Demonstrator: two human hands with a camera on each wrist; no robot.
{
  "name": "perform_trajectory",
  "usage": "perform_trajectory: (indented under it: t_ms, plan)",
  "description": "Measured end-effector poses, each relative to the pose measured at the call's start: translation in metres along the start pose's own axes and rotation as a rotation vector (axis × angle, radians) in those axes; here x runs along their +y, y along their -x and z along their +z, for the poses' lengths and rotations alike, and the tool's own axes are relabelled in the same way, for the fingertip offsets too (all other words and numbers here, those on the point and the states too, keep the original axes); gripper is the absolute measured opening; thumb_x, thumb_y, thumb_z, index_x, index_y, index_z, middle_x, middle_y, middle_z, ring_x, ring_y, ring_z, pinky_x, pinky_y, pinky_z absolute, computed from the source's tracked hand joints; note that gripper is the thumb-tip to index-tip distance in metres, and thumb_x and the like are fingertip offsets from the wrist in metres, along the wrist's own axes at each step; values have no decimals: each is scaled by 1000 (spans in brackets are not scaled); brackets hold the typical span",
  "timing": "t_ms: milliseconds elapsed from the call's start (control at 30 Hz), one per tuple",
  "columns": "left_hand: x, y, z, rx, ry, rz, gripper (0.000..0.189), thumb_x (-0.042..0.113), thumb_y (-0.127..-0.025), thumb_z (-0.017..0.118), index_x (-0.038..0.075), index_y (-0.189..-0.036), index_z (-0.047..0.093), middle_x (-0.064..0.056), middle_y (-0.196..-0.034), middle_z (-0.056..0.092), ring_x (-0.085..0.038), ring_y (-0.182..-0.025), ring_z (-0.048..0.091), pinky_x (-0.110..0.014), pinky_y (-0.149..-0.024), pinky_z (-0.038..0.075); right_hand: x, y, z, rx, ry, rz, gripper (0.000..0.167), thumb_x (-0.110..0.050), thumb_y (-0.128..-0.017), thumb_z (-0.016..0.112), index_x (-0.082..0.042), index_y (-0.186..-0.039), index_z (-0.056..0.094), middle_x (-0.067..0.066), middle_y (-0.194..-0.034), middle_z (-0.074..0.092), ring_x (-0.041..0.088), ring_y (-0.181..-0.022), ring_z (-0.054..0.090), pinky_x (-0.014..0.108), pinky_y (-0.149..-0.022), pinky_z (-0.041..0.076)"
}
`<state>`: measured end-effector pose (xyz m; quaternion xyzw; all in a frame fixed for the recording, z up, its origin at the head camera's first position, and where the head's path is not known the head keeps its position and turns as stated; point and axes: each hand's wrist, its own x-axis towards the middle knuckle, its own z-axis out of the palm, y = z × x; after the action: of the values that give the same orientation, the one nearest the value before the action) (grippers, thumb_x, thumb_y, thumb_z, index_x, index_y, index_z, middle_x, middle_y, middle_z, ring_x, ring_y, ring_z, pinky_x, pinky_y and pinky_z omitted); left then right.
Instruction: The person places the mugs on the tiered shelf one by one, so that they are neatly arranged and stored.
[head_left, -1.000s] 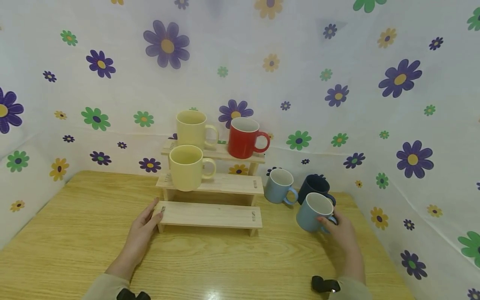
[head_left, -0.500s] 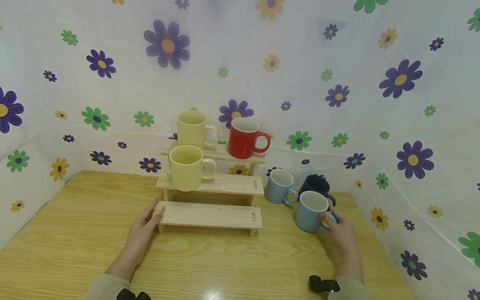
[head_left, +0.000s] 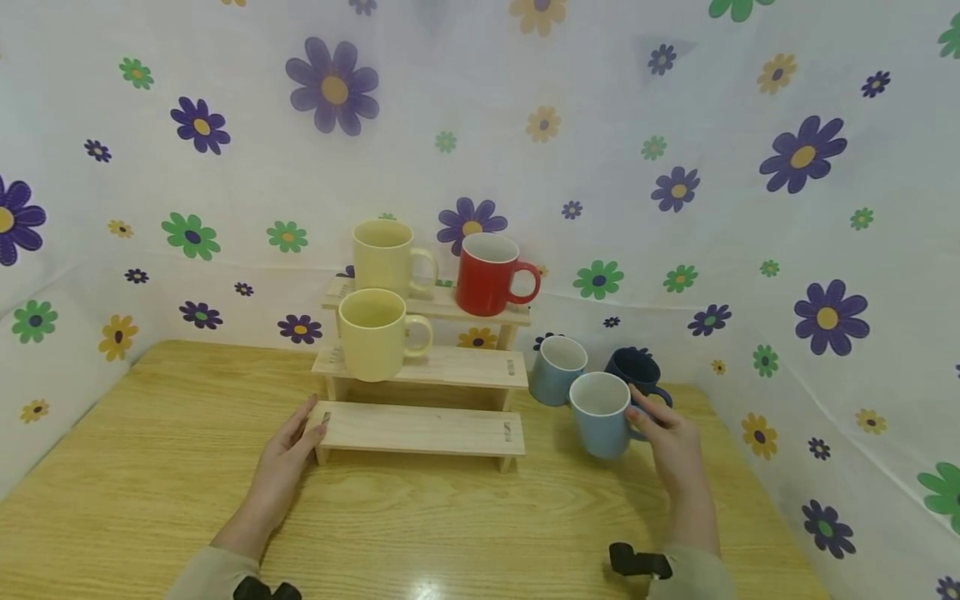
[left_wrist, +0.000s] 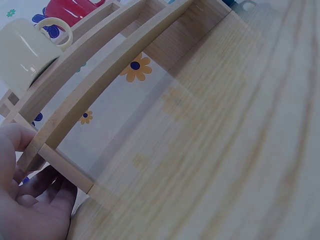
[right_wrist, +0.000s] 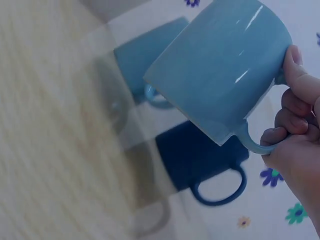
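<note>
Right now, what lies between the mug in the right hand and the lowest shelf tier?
In the head view, only bare tabletop shows between the held mug and the lowest tier; another light-blue mug stands farther back.

– What is worn on the arms?
– Plain beige fabric is seen on both: the left sleeve [head_left: 213,577] and the right sleeve [head_left: 690,577] are ended short of the wrists, and the left hand [head_left: 282,456] and the right hand [head_left: 677,446] are left bare.
– Is anything black fitted?
– Two pieces are. The left wrist-worn device [head_left: 253,589] is partly cut off by the head view's lower edge; the right wrist-worn device [head_left: 637,562] is shaped like a knob joined to a bar.
</note>
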<state>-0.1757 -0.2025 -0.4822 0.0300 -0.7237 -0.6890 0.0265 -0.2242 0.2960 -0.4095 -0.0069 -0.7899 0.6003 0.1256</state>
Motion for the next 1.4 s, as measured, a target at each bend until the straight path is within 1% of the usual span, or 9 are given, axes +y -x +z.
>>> perform_trajectory:
  t_ms: [67, 233, 433, 667, 833, 1033, 1233, 1300, 1400]
  plan:
    - [0, 0, 0, 3, -9, -3, 63, 36, -101, 48, 20, -154, 19, -1, -158, 10, -20, -143, 11, -32, -111, 25, -8, 1, 5, -1, -34, -61, 39, -14, -87, 71, -3, -123, 62, -11, -107, 68, 3, -99, 54, 12, -85, 45]
    - [2, 1, 0, 10, -23, -13, 64, 38, -100, 49, 21, -154, 19, -1, -158, 10, -19, -143, 11, -35, -112, 24, -32, 6, 21, 26, -71, -164, 36, -5, -85, 71, 0, -121, 63, -7, -87, 65, 10, -81, 50, 14, -76, 48]
    - [3, 2, 1, 14, -33, -11, 64, 39, -100, 49, 21, -154, 20, 0, -158, 11, -19, -143, 11, -35, -112, 23, -55, 13, 43, 83, -174, -233, 32, 0, -83, 71, 1, -114, 67, 0, -75, 61, 12, -73, 46, 16, -68, 48]
    - [1, 2, 2, 11, -11, -20, 64, 37, -100, 49, 19, -154, 19, -2, -158, 11, -20, -143, 13, -35, -111, 24, -75, 14, 72, 23, -331, -418, 32, 10, -80, 69, 9, -111, 65, 0, -81, 67, 9, -76, 54, 16, -68, 50]
    - [1, 0, 1, 17, -18, -21, 64, 38, -100, 49, 21, -154, 19, -1, -158, 11, -19, -143, 11, -37, -113, 22, -85, 4, 94, -2, -278, -535, 30, 10, -78, 70, 9, -108, 67, -2, -93, 71, 12, -87, 62, 18, -72, 52]
    - [1, 0, 0, 11, -13, -15, 64, 37, -100, 49, 20, -154, 19, -1, -158, 10, -19, -143, 11, -38, -112, 22, -93, -3, 119, -14, -215, -519, 32, 7, -78, 71, 6, -110, 68, 1, -97, 72, 11, -92, 62, 22, -79, 53]
    - [3, 1, 0, 14, -9, -16, 64, 36, -100, 49, 19, -154, 19, -2, -158, 10, -20, -143, 11, -37, -112, 22, -112, 2, 135, -9, -186, -516, 31, 5, -79, 71, 8, -109, 67, 4, -80, 69, 8, -71, 51, 17, -58, 39]
    - [3, 2, 0, 14, -10, -14, 64, 37, -100, 49, 19, -154, 19, -2, -158, 10, -20, -143, 11, -37, -112, 22, -115, 1, 139, -1, -190, -522, 30, 5, -78, 72, 9, -107, 67, 9, -77, 68, 8, -67, 49, 17, -55, 37]
    - [4, 2, 0, 16, -12, -15, 65, 37, -100, 49, 18, -154, 19, -3, -158, 10, -20, -143, 10, -37, -112, 22, -118, 0, 145, 11, -199, -529, 28, 5, -78, 72, 10, -106, 68, 20, -81, 68, 6, -67, 50, 15, -56, 39]
